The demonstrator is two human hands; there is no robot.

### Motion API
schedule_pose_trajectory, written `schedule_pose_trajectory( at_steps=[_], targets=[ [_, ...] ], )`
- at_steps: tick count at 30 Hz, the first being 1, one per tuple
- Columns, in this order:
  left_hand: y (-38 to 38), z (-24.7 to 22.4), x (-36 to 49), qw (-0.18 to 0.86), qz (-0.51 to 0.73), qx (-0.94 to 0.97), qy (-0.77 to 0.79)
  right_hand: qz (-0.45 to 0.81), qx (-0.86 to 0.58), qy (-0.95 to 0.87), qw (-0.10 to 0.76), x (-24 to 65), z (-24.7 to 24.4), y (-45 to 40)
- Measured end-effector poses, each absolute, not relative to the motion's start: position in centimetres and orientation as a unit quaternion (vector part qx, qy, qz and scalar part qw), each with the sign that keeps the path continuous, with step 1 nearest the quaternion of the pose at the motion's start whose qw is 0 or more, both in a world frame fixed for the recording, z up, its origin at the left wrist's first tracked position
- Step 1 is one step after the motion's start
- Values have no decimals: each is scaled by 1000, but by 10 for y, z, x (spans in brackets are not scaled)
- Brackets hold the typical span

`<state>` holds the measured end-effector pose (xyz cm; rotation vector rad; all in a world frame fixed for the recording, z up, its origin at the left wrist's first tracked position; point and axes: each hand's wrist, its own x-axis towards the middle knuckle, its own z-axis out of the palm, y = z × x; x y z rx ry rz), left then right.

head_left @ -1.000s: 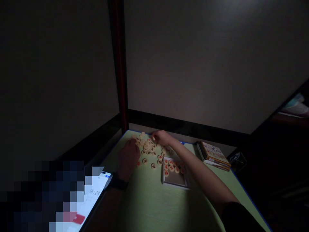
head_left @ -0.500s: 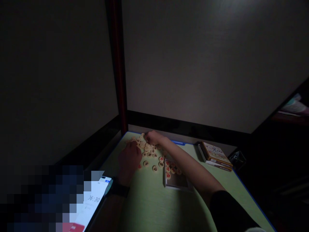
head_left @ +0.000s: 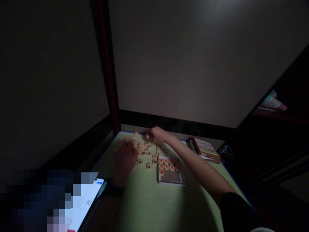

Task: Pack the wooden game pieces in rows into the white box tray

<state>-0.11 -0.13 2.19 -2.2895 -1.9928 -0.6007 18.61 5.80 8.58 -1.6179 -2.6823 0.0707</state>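
A pale disc (head_left: pixel 147 136) sits at the tips of the right hand's (head_left: pixel 157 134) fingers, which are drawn together and pinch it near the far edge of the tabletop (head_left: pixel 149 199). Just below and to the left of those fingers lie the loose game pieces (head_left: pixel 143 153), round and wooden, clustered and partly overlapping, some bearing dark characters. The left hand (head_left: pixel 125 159) rests at the cluster's left side, its fingers curled; shadow hides their tips, so I cannot tell whether they grip anything. To the right of the cluster, below the right forearm, is a shallow box (head_left: pixel 171 178) with red-lettered pieces (head_left: pixel 166 167) in rows at its far end. Farther right, stacked boxes (head_left: pixel 205 148) lie near the tabletop's edge. A lit phone (head_left: pixel 84 199) shows at lower left, beside a dark wristband (head_left: pixel 115 190).
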Motion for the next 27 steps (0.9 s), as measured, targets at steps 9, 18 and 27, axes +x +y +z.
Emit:
schedule_pose_trajectory(
  at_steps=[9,18,27],
  targets=[
    [-18,26,19,-25,-157,-813,-560,113,-516,-847,65,249,68,-80],
    [-49,25,41,-43,-109,-883,-454,53,-511,-858,35,230,33,-105],
    [-49,26,37,-72,-128,-890,-433,88,-555,-825,50,247,57,-107]
  ],
)
